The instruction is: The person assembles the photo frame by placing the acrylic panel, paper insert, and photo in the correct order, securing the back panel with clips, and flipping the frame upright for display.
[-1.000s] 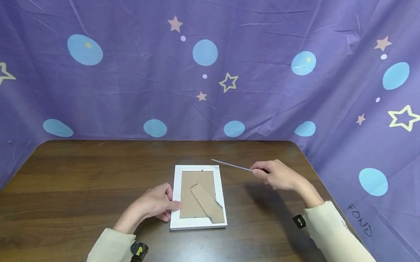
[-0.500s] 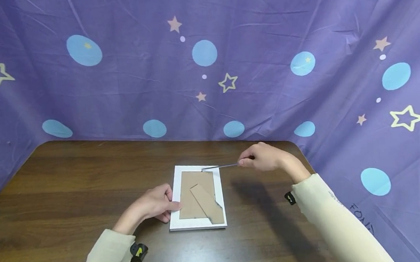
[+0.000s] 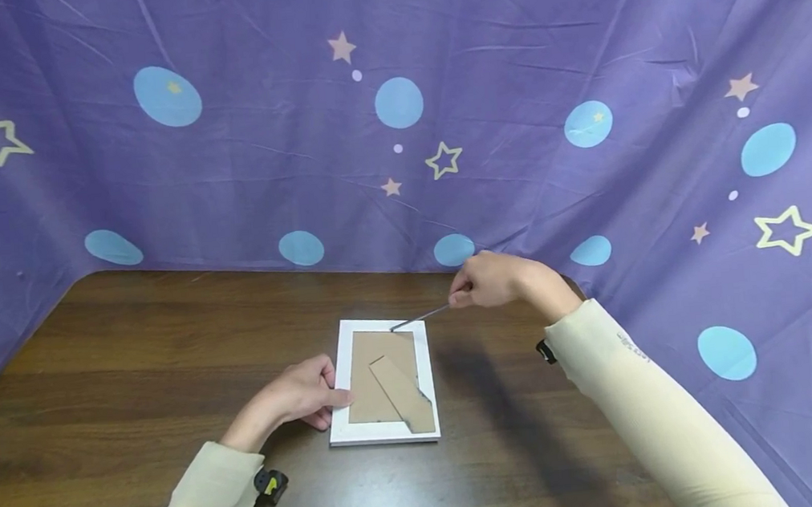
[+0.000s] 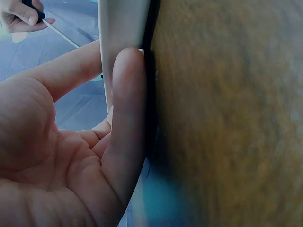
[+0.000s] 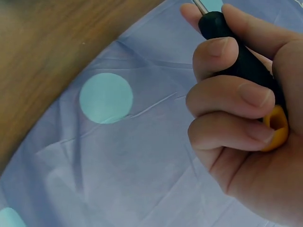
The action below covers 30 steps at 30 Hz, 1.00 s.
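A white picture frame (image 3: 424, 365) lies face down on the table, its brown backing board (image 3: 364, 378) and slanted stand leg (image 3: 406, 402) uppermost. My left hand (image 3: 307, 392) grips the frame's left edge, thumb over the border; in the left wrist view its fingers (image 4: 128, 94) lie along the side. My right hand (image 3: 488, 280) holds a screwdriver above the table, right of the frame. Its dark handle (image 5: 234, 49) with a yellow end sits inside the curled fingers. The shaft (image 3: 422, 315) slants down leftward, and the tip is at a small dark tab on the backing's top edge.
The dark wooden table (image 3: 170, 371) extends around the frame. A purple curtain (image 3: 280, 136) with stars and dots hangs along the back and right edges. Dark wrist devices (image 3: 272, 485) sit at both cuffs.
My right hand has moved left and up with the screwdriver, bringing its tip onto the frame's top edge, then tilting the shaft more steeply. The left hand and the frame have stayed put.
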### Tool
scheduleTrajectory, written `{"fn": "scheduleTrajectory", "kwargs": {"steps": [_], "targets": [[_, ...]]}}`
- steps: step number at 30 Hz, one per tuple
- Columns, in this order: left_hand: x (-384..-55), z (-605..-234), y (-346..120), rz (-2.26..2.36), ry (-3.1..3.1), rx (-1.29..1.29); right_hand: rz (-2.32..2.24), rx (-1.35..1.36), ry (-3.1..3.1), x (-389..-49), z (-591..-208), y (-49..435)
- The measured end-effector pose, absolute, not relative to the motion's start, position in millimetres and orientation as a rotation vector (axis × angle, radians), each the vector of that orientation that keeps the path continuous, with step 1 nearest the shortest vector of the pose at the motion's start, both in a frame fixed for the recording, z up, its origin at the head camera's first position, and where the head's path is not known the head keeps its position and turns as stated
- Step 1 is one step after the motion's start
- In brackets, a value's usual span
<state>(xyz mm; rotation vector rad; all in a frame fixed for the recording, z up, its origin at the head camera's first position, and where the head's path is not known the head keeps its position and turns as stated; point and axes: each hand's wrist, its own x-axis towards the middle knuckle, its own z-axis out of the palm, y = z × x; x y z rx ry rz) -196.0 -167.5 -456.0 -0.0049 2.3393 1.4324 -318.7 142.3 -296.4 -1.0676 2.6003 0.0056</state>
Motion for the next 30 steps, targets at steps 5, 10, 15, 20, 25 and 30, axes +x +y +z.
{"fn": "scheduleTrajectory", "kwargs": {"steps": [5, 10, 15, 20, 25, 30], "targets": [[-196, -457, -167, 1.451, 2.336, 0.004, 0.061, -1.036, 2.560, -322, -285, 130], [-196, -460, -167, 1.480, 2.317, 0.008, 0.112, -1.052, 2.520, -324, -274, 117], [-197, -460, -167, 1.458, 2.337, 0.016, 0.149, -0.979, 2.500, -322, -265, 104], [-197, -460, -167, 1.454, 2.339, 0.015, 0.208, -0.916, 2.528, -318, -260, 91], [-197, -459, -167, 1.450, 2.339, 0.012, 0.262, -0.851, 2.542, -315, -258, 80], [-197, -459, -168, 1.447, 2.336, 0.006, 0.304, -0.768, 2.551, -314, -257, 70]]}}
